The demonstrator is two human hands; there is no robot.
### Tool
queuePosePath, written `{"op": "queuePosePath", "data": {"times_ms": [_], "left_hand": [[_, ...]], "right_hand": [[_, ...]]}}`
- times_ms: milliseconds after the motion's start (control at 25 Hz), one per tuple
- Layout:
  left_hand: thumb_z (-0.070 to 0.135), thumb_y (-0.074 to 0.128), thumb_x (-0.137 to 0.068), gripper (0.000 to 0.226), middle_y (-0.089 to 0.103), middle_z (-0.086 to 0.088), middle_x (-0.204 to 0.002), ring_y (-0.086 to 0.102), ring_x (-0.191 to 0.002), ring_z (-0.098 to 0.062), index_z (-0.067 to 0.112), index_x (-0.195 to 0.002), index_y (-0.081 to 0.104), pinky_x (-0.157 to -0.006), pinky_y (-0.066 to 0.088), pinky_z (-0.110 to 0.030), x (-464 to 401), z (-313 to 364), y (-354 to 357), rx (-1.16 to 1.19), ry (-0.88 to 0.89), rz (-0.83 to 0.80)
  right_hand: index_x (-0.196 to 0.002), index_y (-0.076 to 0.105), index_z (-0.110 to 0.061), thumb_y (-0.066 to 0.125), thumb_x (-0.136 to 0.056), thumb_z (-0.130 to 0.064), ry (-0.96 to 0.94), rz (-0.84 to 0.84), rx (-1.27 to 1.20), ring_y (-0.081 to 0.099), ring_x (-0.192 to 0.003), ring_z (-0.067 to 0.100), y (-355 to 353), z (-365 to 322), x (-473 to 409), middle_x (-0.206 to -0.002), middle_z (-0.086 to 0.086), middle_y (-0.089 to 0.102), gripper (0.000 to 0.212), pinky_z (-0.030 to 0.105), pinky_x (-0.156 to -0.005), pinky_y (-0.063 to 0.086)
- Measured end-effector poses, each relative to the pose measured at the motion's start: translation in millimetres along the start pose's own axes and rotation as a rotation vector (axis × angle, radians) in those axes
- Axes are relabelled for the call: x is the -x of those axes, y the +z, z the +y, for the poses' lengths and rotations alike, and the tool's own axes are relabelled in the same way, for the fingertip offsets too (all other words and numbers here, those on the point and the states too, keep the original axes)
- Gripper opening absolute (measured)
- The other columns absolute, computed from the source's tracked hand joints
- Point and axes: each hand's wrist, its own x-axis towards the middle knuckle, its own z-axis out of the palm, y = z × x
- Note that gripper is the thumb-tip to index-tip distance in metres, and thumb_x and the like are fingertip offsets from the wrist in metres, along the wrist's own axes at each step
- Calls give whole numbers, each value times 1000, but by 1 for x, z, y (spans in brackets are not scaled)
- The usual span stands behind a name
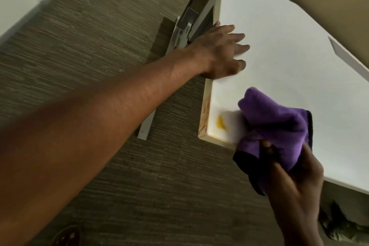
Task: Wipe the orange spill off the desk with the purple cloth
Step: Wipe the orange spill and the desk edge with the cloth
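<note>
Right hand (295, 177) clamped around the bunched purple cloth (279, 124), fingers closed on its lower folds, hanging over the near edge of the desk (279, 56). Left hand (221, 52) spread flat and open, gripping nothing, pressed on the desk's left edge, farther along that edge from the spill. And there, the orange spill (221, 123): a small blob right by the near-left corner, just beside the cloth and apparently not yet covered. Fainter yellowish smear just nearer the corner, too. Best now to press the cloth flat onto the surface and sweep toward the spill, gathering inward, away from the rim, not shoving liquid off the edge. Worth folding to a clean face for a second pass. Faint streaks on the desk's wooden side (206, 110) beside the spill, possibly drips, hard to tell.
</note>
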Motion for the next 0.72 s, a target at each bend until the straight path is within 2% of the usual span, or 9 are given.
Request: {"op": "queuePosePath", "data": {"times_ms": [80,160,200,320,400,520,600,680,720], "left_hand": [[55,27,-94,63,22,1,-165,8,-154,-20,30,-152,34,-123,1,-43,0,-2,1,41,10,18],[54,22,-91,66,25,-2,-164,11,-153,-22,28,-150,37,-125,3,-44,-1,-4,0,54,27,20],[53,20,-89,69,27,-3,-163,13,-153,-24,27,-150,38,-125,5,-45,-2,-4,-1,42,41,15],[53,21,-92,65,26,-1,-164,12,-153,-23,28,-150,38,-125,5,-46,-1,-1,-3,49,16,-9],[53,22,-96,61,24,1,-164,10,-154,-21,30,-151,36,-125,3,-45,0,0,-3,50,5,-4],[51,24,-97,58,24,2,-164,10,-154,-20,31,-151,35,-125,1,-43,1,0,0,41,-1,6],[49,25,-98,56,25,2,-164,11,-153,-19,31,-150,37,-125,2,-43,0,0,0,68,-9,17],[47,25,-97,57,28,2,-163,13,-153,-18,31,-148,42,-125,3,-44,-2,-2,0,136,-13,26],[48,25,-95,58,30,1,-162,15,-152,-19,30,-147,44,-125,4,-44,-3,-2,0,161,-15,28]], "right_hand": [[-92,72,-33,62,-83,-52,56,-33,50,62,-66,13,-2,-8,-18,-74,-1,69,23,37,-61,55],[-104,71,-43,61,-80,-53,39,-152,160,70,-81,21,0,-16,-36,-87,-6,74,28,56,-73,59],[-110,70,-46,61,-80,-52,7,-213,192,71,-86,21,3,-19,-41,-93,-9,75,32,59,-75,58],[-125,69,-36,64,-82,-47,-77,-354,166,72,-99,20,1,-19,-38,-107,-9,76,44,57,-83,57],[-129,70,-30,68,-83,-41,-93,-438,161,71,-103,13,-15,-9,-29,-112,-13,76,48,44,-87,56],[-102,74,-34,69,-85,-22,-20,-434,84,60,-62,-1,-43,1,-30,-74,-14,70,22,17,-59,46],[-97,73,-38,70,-88,-19,29,-331,100,63,-58,8,-46,0,-44,-72,-8,72,20,19,-54,47],[-103,73,-38,71,-88,-34,-17,-316,188,68,-69,20,-33,-6,-57,-82,-4,76,16,36,-61,54],[-108,73,-36,67,-86,-42,-47,-338,229,70,-77,21,-23,-11,-58,-89,-2,77,24,45,-67,56]]}}
